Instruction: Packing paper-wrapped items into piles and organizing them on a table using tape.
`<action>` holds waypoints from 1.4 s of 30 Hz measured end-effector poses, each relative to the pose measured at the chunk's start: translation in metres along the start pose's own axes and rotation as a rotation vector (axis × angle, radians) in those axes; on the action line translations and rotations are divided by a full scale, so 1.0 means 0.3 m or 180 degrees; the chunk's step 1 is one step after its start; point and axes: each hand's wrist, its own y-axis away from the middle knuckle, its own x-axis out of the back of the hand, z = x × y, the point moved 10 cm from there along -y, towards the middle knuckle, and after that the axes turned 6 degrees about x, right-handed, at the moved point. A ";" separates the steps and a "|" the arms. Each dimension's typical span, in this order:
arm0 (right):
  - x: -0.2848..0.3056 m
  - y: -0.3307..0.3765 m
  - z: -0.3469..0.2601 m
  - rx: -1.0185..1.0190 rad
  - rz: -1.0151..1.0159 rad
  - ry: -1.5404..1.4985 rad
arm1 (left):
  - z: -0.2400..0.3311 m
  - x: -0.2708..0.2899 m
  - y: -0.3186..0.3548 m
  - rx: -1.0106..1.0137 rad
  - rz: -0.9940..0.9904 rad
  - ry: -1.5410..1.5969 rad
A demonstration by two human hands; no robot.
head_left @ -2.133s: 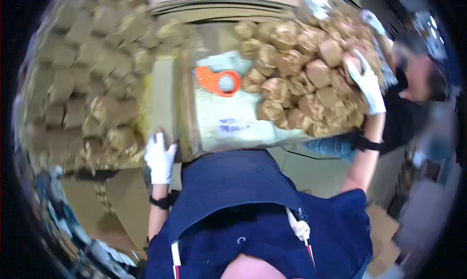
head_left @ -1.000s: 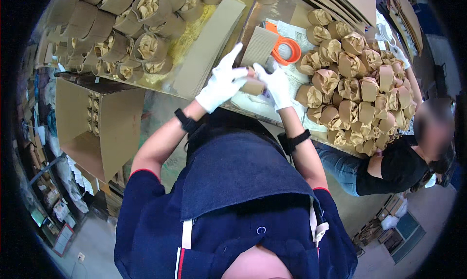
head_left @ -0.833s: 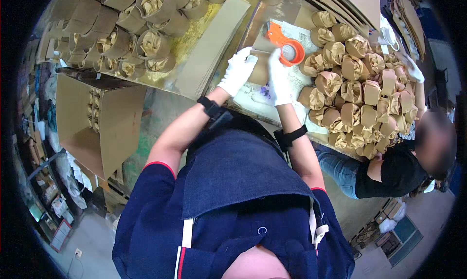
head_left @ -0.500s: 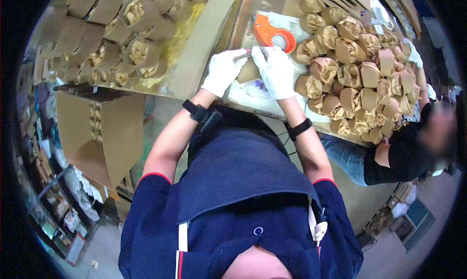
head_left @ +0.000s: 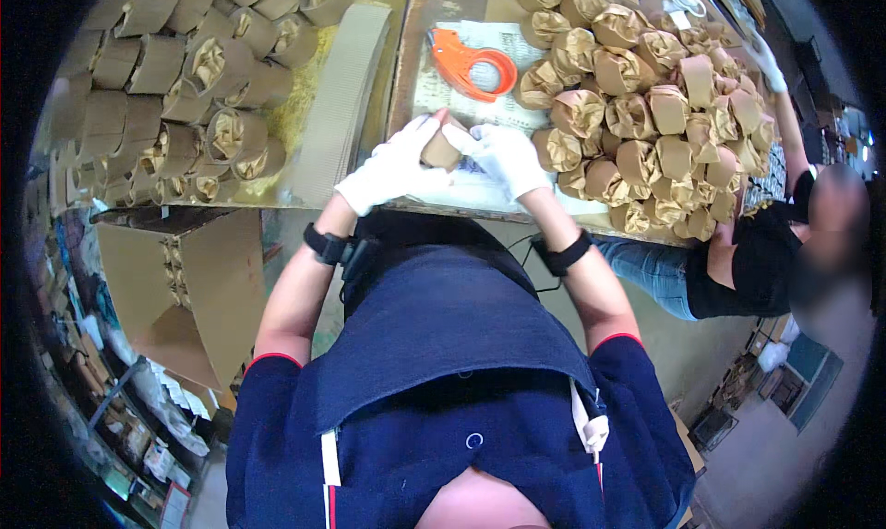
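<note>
Both my hands wear white gloves and meet at the front of the table. Between them is a small piece of brown cardboard (head_left: 442,152), bent or rolled, with a pinkish tip poking out at its top. My left hand (head_left: 395,164) is closed around its left side. At the upper right of the piece, the fingers of my right hand (head_left: 503,158) are pinched against it. What lies inside the cardboard is hidden by it and my fingers. Just beyond my hands, an orange tape dispenser (head_left: 472,65) rests on a printed sheet.
Many brown paper-stuffed cardboard rolls (head_left: 637,114) crowd the table's right. Larger cardboard rings with crumpled paper (head_left: 221,63) fill the left, beside a stack of corrugated strips (head_left: 346,90). An open carton (head_left: 217,289) stands below left. Another person (head_left: 738,270) works at the right.
My hands have come closer together, and the cardboard between them now looks bent or rolled. The whole view has shifted, so the table things appear further left.
</note>
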 end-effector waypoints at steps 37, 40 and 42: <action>-0.009 0.246 0.112 -0.0079 0.0942 -0.1217 | 0.069 0.025 0.097 -0.0423 0.1095 -0.0938; -0.015 0.239 0.176 -0.0486 0.0836 -0.1216 | -0.052 0.001 0.242 -0.0102 0.0940 -0.0781; 0.027 0.183 0.125 -0.1515 0.0166 -0.1066 | 0.065 0.082 0.284 -0.0144 0.1093 -0.1207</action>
